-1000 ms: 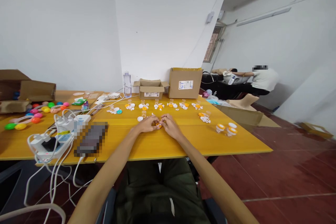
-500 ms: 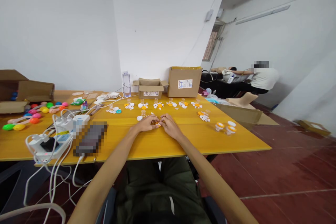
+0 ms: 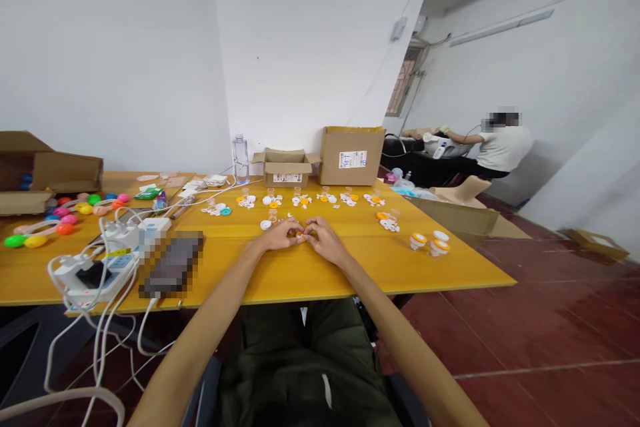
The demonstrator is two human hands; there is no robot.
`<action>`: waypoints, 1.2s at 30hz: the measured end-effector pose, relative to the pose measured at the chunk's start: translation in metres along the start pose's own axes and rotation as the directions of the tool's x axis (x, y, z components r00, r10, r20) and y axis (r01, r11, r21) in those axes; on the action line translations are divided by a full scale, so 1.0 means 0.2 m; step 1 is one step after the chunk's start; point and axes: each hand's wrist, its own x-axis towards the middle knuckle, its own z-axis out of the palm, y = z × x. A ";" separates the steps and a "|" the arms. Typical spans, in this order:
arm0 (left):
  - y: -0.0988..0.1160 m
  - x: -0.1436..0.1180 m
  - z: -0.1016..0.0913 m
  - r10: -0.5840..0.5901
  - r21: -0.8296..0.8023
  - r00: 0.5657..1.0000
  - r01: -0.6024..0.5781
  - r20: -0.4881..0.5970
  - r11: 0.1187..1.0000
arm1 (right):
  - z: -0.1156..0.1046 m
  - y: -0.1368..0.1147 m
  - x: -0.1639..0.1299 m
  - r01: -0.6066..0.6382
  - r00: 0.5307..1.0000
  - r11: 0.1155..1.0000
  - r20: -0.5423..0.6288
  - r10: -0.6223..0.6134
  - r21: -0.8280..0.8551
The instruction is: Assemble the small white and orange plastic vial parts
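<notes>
My left hand (image 3: 281, 235) and my right hand (image 3: 323, 239) meet above the table, fingertips closed around a small orange and white plastic part (image 3: 301, 237). Fingers cover much of it, so its exact kind does not show. Just behind my left hand lie a white disc (image 3: 265, 225) and a small clear cup (image 3: 273, 215). Farther back, small piles of white and orange plastic parts (image 3: 301, 201) are spread in a row, each near a clear cup. To the right stand a few orange-rimmed clear containers (image 3: 418, 241), which look put together.
A power strip (image 3: 107, 283) with tangled white cables and a phone (image 3: 173, 263) occupy the table's left. Cardboard boxes (image 3: 353, 157) and a water bottle (image 3: 241, 160) stand at the back. Colourful balls (image 3: 65, 229) lie far left. Another person (image 3: 503, 147) sits in the right background.
My hands stay in nearly the same place around the small part, with only slight finger movement. In the background, the other person's head and arm have shifted.
</notes>
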 end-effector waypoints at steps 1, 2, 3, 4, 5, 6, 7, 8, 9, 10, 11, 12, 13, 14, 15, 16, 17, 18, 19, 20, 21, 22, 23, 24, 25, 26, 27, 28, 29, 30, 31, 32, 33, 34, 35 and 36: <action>0.00 0.00 0.00 0.000 -0.004 1.000 0.000 -0.002 1.000 | 0.00 0.00 0.00 -0.002 1.000 1.000 0.001 0.002 0.005; 0.00 0.00 0.00 -0.001 -0.008 1.000 0.001 -0.003 1.000 | 0.00 0.00 0.00 -0.002 1.000 1.000 0.002 0.002 0.010; 0.01 0.00 0.00 -0.001 -0.013 1.000 0.001 -0.003 1.000 | 0.00 0.00 0.00 -0.002 1.000 1.000 0.003 0.002 0.015; 0.01 0.00 0.00 -0.001 -0.017 1.000 0.001 -0.003 1.000 | 0.00 0.00 0.00 -0.002 1.000 1.000 0.002 0.002 0.019; 0.01 0.00 0.00 -0.001 -0.020 1.000 0.001 -0.002 1.000 | 0.00 0.00 0.00 -0.003 1.000 1.000 0.001 0.003 0.023; 0.01 0.00 0.00 -0.001 -0.022 1.000 0.001 0.000 1.000 | 0.00 0.00 0.00 -0.007 1.000 1.000 0.000 0.007 0.025; 0.01 0.00 0.00 -0.001 -0.025 1.000 0.002 0.001 1.000 | 0.00 0.00 0.00 -0.012 1.000 1.000 -0.002 0.012 0.026; 0.01 0.00 0.00 -0.001 -0.028 1.000 0.001 0.002 1.000 | 0.00 0.00 0.01 -0.020 1.000 0.999 -0.002 0.020 0.027; 0.01 0.00 0.00 -0.001 -0.032 1.000 0.001 0.001 0.999 | 0.00 -0.01 0.01 -0.029 1.000 0.999 -0.001 0.029 0.028; 0.01 0.00 0.00 -0.001 -0.036 1.000 0.001 0.001 0.999 | -0.01 -0.01 0.01 -0.039 0.999 0.999 0.002 0.039 0.030; 0.01 0.00 0.00 -0.001 -0.040 1.000 0.001 0.001 0.999 | -0.01 -0.01 0.01 -0.048 0.999 0.998 0.006 0.047 0.034; 0.01 0.00 0.00 -0.001 -0.042 1.000 0.001 0.002 0.999 | -0.01 -0.01 0.01 -0.054 0.999 0.998 0.011 0.054 0.039; 0.01 0.00 0.00 -0.001 -0.043 1.000 0.001 0.003 0.999 | -0.01 0.00 0.01 -0.058 0.998 0.997 0.015 0.057 0.044; 0.01 0.00 0.00 -0.001 -0.044 1.000 0.001 0.004 0.999 | -0.01 0.00 0.01 -0.059 0.998 0.997 0.017 0.058 0.049; 0.01 0.00 0.00 -0.001 -0.044 1.000 0.002 0.005 0.999 | -0.01 0.00 0.01 -0.058 0.998 0.997 0.018 0.058 0.051; 0.01 0.00 0.00 -0.002 -0.046 1.000 0.003 0.005 0.999 | -0.01 0.00 0.01 -0.058 0.998 0.997 0.017 0.057 0.051; 0.01 0.00 0.00 -0.003 -0.047 1.000 0.003 0.006 0.999 | -0.01 0.00 0.01 -0.058 0.998 0.997 0.014 0.057 0.048; 0.01 0.00 0.00 -0.003 -0.048 1.000 0.004 0.007 0.999 | -0.01 0.00 0.01 -0.059 0.998 0.997 0.010 0.059 0.044; 0.01 0.00 0.00 -0.004 -0.049 1.000 0.005 0.008 0.999 | -0.01 0.00 0.01 -0.059 0.998 0.997 0.006 0.059 0.039; 0.01 0.00 0.00 -0.005 -0.048 1.000 0.005 0.009 0.999 | -0.01 0.00 0.01 -0.058 0.998 0.998 0.004 0.058 0.036; 0.01 0.00 0.00 -0.005 -0.045 1.000 0.005 0.011 0.999 | -0.01 0.00 0.01 -0.057 0.998 0.998 0.003 0.057 0.035; 0.01 0.00 -0.01 -0.003 -0.043 1.000 0.004 0.011 0.999 | -0.01 0.00 0.01 -0.054 0.999 0.998 0.003 0.054 0.036; 0.01 0.00 -0.01 -0.001 -0.043 1.000 0.001 0.010 0.999 | -0.01 0.00 0.01 -0.051 0.999 0.998 0.005 0.051 0.039; 0.01 0.00 -0.01 0.003 -0.043 1.000 -0.002 0.008 0.999 | -0.01 0.00 0.01 -0.049 0.999 0.998 0.007 0.049 0.041; 0.01 0.00 -0.01 0.006 -0.043 1.000 -0.006 0.006 0.999 | -0.01 -0.01 0.01 -0.049 0.999 0.998 0.009 0.049 0.042; 0.01 0.00 -0.01 0.010 -0.043 1.000 -0.010 0.004 0.999 | -0.02 -0.01 0.01 -0.051 0.999 0.998 0.010 0.051 0.041; 0.01 0.00 -0.01 0.014 -0.043 1.000 -0.013 0.003 0.999 | -0.02 -0.02 0.01 -0.054 0.999 0.998 0.010 0.054 0.039; 0.02 0.00 -0.01 0.016 -0.042 1.000 -0.016 0.003 0.999 | -0.02 -0.02 0.01 -0.058 0.998 0.998 0.009 0.058 0.038; 0.02 0.00 -0.01 0.017 -0.041 1.000 -0.017 0.003 0.999 | -0.01 -0.02 0.01 -0.063 0.998 0.997 0.006 0.062 0.036; 0.02 0.00 -0.01 0.017 -0.039 1.000 -0.017 0.004 0.999 | -0.01 -0.02 0.01 -0.068 0.998 0.997 0.004 0.068 0.036; 0.02 0.00 -0.01 0.016 -0.037 1.000 -0.016 0.004 0.999 | -0.01 -0.02 0.01 -0.074 0.997 0.997 0.001 0.074 0.036; 0.02 0.00 -0.01 0.014 -0.035 1.000 -0.014 0.005 0.999 | -0.01 -0.02 0.01 -0.081 0.997 0.996 0.000 0.081 0.039; 0.02 0.00 -0.01 0.011 -0.032 1.000 -0.011 0.006 0.999 | 0.00 -0.02 0.01 -0.088 0.996 0.995 0.000 0.088 0.043; 0.02 0.00 -0.01 0.008 -0.028 1.000 -0.008 0.010 1.000 | 0.00 -0.01 0.02 -0.093 0.996 0.994 0.001 0.093 0.051; 0.02 0.00 -0.01 0.004 -0.025 1.000 -0.004 0.014 1.000 | 0.00 -0.01 0.02 -0.097 0.995 0.993 0.003 0.097 0.060; 0.02 0.00 -0.01 0.000 -0.022 1.000 0.000 0.016 1.000 | 0.00 0.00 0.02 -0.099 0.995 0.993 0.004 0.099 0.069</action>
